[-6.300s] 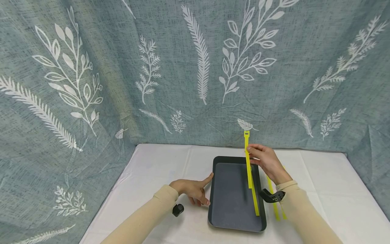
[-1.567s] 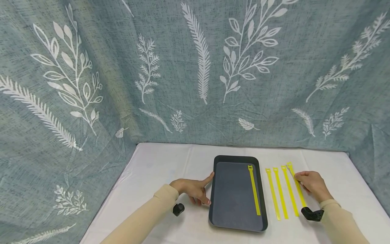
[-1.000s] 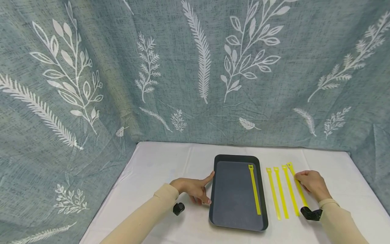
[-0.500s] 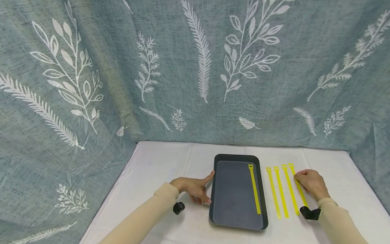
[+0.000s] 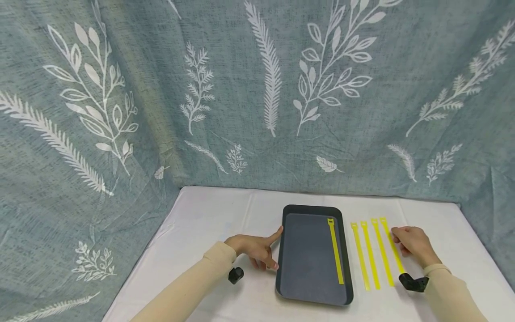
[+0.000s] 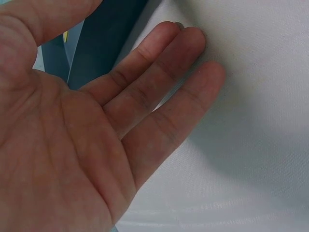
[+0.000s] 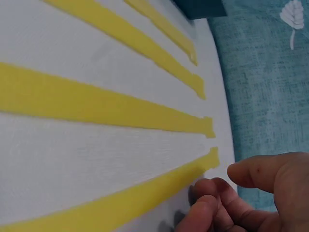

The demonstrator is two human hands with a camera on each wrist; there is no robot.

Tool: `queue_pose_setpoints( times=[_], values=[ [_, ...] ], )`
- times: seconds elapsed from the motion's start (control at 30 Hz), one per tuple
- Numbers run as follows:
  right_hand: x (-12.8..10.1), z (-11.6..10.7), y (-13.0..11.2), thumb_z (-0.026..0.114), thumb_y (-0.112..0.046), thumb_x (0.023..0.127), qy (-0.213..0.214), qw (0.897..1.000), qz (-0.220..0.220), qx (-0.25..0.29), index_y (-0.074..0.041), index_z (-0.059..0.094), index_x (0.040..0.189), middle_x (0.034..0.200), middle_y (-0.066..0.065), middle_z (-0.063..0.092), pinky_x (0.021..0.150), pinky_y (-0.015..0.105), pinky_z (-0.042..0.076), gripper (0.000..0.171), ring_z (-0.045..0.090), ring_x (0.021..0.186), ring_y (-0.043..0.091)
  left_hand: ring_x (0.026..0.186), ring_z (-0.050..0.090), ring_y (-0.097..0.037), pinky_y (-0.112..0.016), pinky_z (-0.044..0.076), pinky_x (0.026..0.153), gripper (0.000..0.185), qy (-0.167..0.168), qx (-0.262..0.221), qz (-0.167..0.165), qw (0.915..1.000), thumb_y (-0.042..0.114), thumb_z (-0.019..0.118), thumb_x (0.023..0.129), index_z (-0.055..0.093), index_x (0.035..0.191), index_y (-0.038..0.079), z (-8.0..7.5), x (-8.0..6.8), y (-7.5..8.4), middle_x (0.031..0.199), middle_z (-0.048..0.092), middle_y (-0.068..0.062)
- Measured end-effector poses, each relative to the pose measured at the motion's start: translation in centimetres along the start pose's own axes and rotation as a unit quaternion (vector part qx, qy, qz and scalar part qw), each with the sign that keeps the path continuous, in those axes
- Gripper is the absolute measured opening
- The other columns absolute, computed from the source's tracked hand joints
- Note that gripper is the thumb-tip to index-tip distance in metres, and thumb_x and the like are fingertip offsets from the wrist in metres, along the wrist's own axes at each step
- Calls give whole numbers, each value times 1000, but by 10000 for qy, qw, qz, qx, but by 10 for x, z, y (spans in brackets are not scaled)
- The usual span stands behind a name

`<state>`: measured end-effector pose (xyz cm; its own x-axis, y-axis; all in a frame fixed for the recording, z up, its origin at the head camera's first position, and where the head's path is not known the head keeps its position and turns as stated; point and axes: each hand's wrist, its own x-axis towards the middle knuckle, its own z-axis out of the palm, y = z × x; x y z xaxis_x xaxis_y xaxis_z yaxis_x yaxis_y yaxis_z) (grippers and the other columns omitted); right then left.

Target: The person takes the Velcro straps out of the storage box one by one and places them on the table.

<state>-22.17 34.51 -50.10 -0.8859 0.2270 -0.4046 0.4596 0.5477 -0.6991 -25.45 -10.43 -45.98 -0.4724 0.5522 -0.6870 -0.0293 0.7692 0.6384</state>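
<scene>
A dark grey rectangular baking tray (image 5: 310, 259) stands on the white-covered table, with one yellow cable tie (image 5: 337, 255) lying along its right side. My left hand (image 5: 257, 251) touches the tray's left rim with thumb and index finger, the other fingers loosely extended. Right of the tray, several more yellow cable ties lie side by side, slotted heads at the far end. Nearest my right hand (image 5: 414, 243) is the rightmost cable tie (image 5: 392, 243). In the right wrist view, thumb and fingertips are apart beside the head of this cable tie (image 7: 159, 191), with nothing between them.
A blue-green curtain (image 5: 257, 112) with white leaf prints hangs behind the table's far edge and along the left side. Other cable ties, such as the one nearest the tray (image 5: 360, 257), lie between the tray and my right hand. White cloth (image 5: 209, 214) covers the table.
Earlier my right hand pinched a cable tie above the tray; now it is at the right. Over the last second the rightmost cable tie straightened slightly and my fingers came off it. Left hand unchanged.
</scene>
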Motion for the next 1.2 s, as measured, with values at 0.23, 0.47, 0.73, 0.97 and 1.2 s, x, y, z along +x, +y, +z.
queue_pose_setpoints(
  times=[0.23, 0.47, 0.73, 0.97, 1.2],
  values=[
    [3, 2, -12, 46, -33, 102, -171, 9984, 61, 533, 4, 61, 95, 72, -1, 57, 59, 28, 51, 40, 54, 65, 11, 86, 70, -22, -43, 58, 86, 116, 6, -6, -14, 10000, 24, 79, 91, -13, 162, 36, -1, 0, 1, 95, 73, -7],
    [-2, 7, -46, 43, -37, 108, -806, 9903, -637, 941, 14, 46, 139, 98, 4, 65, 72, 26, 57, 59, 63, 79, 10, 87, 70, -22, -44, 58, 86, 116, 55, 30, -32, 10000, 24, 79, 90, -12, 162, 35, 1, -1, 3, 95, 73, -6],
    [-9, 19, -82, 44, -41, 108, -1469, 9724, -1081, 1457, 11, 40, 145, 112, 6, 66, 85, 29, 58, 65, 69, 96, 13, 89, 70, -25, -47, 58, 87, 117, 75, -27, -62, 9999, 24, 79, 90, -12, 162, 35, 1, 0, 3, 95, 73, -9],
    [-5, 34, -104, 44, -42, 108, -1639, 9655, -1074, 1713, 11, 40, 146, 125, 17, 65, 90, 32, 58, 65, 71, 102, 15, 88, 70, -25, -48, 58, 86, 117, 85, -30, -92, 9999, 23, 79, 90, -12, 163, 35, 2, 1, 3, 94, 74, -9],
    [-1, 53, -119, 43, -34, 109, -1993, 9563, -933, 1923, 12, 37, 149, 144, 32, 51, 90, 33, 59, 61, 72, 108, 21, 86, 70, -22, -44, 59, 84, 117, 69, 52, -51, 10000, 23, 79, 90, -13, 162, 33, 1, 1, 4, 93, 74, -7]
  ],
)
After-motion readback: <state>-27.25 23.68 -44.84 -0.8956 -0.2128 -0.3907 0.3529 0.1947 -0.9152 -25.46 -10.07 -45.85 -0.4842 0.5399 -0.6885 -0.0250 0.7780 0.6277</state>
